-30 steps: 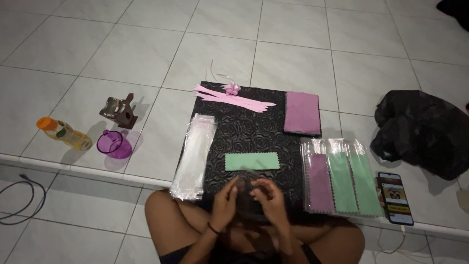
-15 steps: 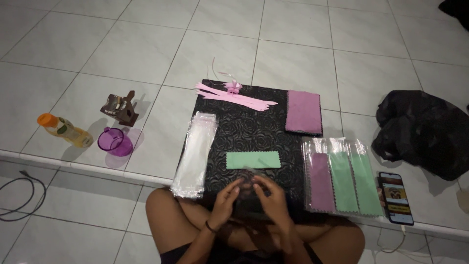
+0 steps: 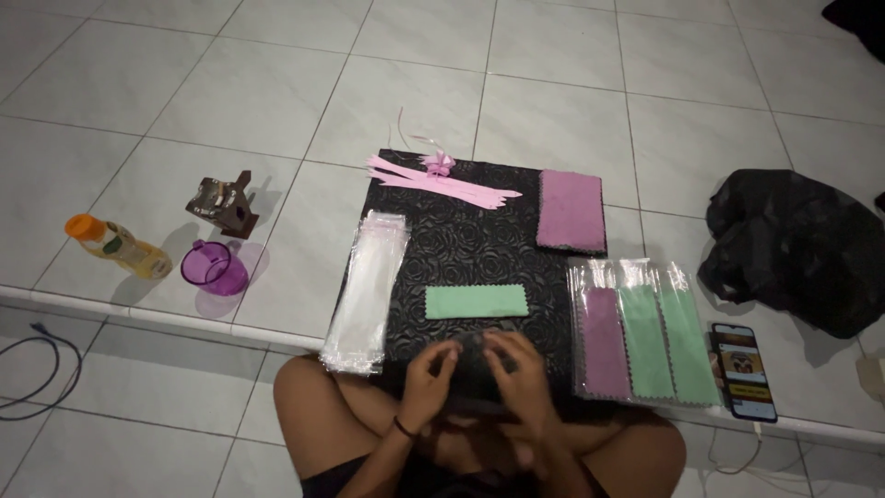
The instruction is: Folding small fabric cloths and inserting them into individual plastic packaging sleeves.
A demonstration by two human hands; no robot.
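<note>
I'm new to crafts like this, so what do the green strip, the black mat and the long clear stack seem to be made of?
Green strip: probably soft cloth or felt, matte, with zigzag-cut edges. Black mat: seemingly embossed fabric or vinyl, with a raised rose pattern catching light. Clear stack: likely thin plastic sleeves, glossy and see-through. Both hands work on something dark, too dim to judge.
</note>
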